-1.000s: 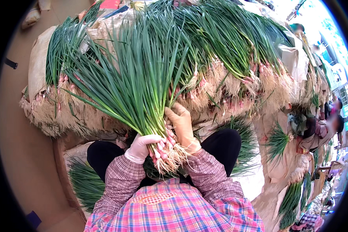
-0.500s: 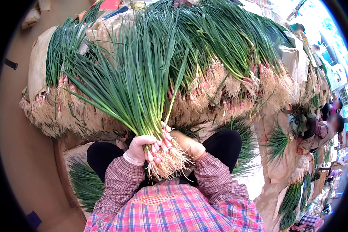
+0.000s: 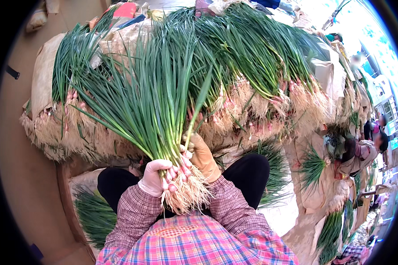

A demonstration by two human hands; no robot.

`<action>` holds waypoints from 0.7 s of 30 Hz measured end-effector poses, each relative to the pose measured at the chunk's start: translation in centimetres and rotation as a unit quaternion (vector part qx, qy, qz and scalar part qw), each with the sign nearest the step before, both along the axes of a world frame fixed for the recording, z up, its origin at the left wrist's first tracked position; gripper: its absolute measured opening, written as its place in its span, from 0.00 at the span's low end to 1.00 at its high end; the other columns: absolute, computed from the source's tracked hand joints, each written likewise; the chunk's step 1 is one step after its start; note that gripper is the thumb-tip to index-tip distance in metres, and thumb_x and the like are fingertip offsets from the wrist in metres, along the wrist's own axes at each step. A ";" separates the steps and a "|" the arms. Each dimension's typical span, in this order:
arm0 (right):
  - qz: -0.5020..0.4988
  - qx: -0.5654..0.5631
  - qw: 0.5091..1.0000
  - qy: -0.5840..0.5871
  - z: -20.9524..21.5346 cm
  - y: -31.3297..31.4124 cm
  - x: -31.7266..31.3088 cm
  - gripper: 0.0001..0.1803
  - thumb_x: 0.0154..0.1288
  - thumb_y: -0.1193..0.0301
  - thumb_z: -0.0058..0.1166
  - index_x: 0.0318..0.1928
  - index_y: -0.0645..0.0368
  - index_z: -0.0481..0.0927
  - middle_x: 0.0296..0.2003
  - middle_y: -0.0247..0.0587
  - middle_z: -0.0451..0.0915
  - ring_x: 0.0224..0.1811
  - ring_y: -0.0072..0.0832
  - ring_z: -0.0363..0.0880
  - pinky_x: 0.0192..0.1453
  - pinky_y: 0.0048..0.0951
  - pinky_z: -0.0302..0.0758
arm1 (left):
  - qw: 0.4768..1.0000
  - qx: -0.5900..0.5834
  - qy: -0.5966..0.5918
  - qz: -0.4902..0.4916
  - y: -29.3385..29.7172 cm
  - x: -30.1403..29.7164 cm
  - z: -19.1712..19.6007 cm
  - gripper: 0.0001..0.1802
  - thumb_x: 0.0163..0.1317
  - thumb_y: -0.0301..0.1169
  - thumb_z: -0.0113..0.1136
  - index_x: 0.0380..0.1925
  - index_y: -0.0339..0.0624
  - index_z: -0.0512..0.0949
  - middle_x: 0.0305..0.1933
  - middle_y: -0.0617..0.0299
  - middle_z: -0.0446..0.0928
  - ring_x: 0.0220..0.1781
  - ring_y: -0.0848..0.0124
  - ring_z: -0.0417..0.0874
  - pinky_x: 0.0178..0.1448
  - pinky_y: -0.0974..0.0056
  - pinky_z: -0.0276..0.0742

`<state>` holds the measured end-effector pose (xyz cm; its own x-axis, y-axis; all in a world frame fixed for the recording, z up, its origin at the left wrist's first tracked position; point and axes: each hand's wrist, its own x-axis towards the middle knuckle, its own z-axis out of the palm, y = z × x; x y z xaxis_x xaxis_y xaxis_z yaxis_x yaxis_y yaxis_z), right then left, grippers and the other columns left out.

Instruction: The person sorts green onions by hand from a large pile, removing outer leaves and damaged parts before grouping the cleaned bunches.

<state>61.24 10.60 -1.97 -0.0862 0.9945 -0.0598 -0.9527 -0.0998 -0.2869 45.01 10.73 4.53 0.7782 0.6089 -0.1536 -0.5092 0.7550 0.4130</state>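
Note:
A large bunch of spring onions (image 3: 163,119) is held upright in front of me, green leaves fanning away and pink bulbs with pale roots toward my body. My left hand (image 3: 154,176), in a pale glove, is closed round the bunch just above the bulbs. At the bunch's right side, my right hand (image 3: 206,160), in a tan glove, has its fingers curled at the base of a single leaf stalk (image 3: 195,115) that leans out from the rest. That stalk's upper part is blurred. The bunch partly hides the right fingertips.
A long heap of spring onions (image 3: 261,57) lies across the front, roots hanging toward me. Loose ones lie on sheets to my left (image 3: 93,212) and right (image 3: 274,176). Farther right, a small bunch (image 3: 313,164) lies near a seated person (image 3: 362,154).
My right hand has come up and forward along the bunch's right side, and its fingers now show by the leaning stalk. The left hand keeps its hold, slightly lower and to the left.

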 end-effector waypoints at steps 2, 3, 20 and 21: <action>-0.054 -0.107 0.943 -0.311 3.7 0.4 0.4 0.03 0.66 0.73 0.52 0.35 0.60 0.75 0.25 0.33 0.78 0.21 0.16 0.71 0.25 0.18 0.72 | 0.999 0.003 0.030 0.013 -0.1 -0.4 0.1 0.31 0.48 0.31 0.51 0.55 0.33 0.65 0.49 0.39 0.71 0.39 0.53 0.80 0.38 0.57 0.83; -0.093 -0.123 0.936 -0.316 2.6 1.2 1.7 0.04 0.66 0.74 0.52 0.33 0.59 0.75 0.24 0.33 0.78 0.21 0.17 0.72 0.25 0.19 0.72 | 1.000 -0.019 0.008 0.006 -0.1 -0.6 -0.4 0.31 0.47 0.30 0.51 0.55 0.33 0.65 0.49 0.38 0.71 0.39 0.53 0.80 0.38 0.57 0.83; -0.023 -0.198 0.771 -0.604 8.9 4.1 8.2 0.07 0.60 0.70 0.59 0.38 0.57 0.80 0.26 0.33 0.79 0.23 0.18 0.73 0.28 0.22 0.72 | 0.997 0.049 0.053 0.001 0.0 0.1 1.1 0.34 0.44 0.32 0.54 0.56 0.31 0.65 0.44 0.45 0.76 0.42 0.57 0.80 0.46 0.57 0.79; 0.009 -0.174 0.795 -0.582 8.3 1.4 6.4 0.06 0.60 0.70 0.59 0.37 0.57 0.79 0.27 0.32 0.79 0.26 0.17 0.73 0.31 0.22 0.72 | 0.998 0.042 0.049 -0.028 0.0 -0.3 0.9 0.35 0.45 0.31 0.53 0.58 0.31 0.64 0.45 0.44 0.76 0.44 0.57 0.80 0.47 0.57 0.79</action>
<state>67.69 12.01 6.35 0.2144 0.8997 -0.3803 -0.0606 -0.3764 -0.9245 44.69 10.76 5.39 0.7954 0.5784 -0.1813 -0.4206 0.7421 0.5219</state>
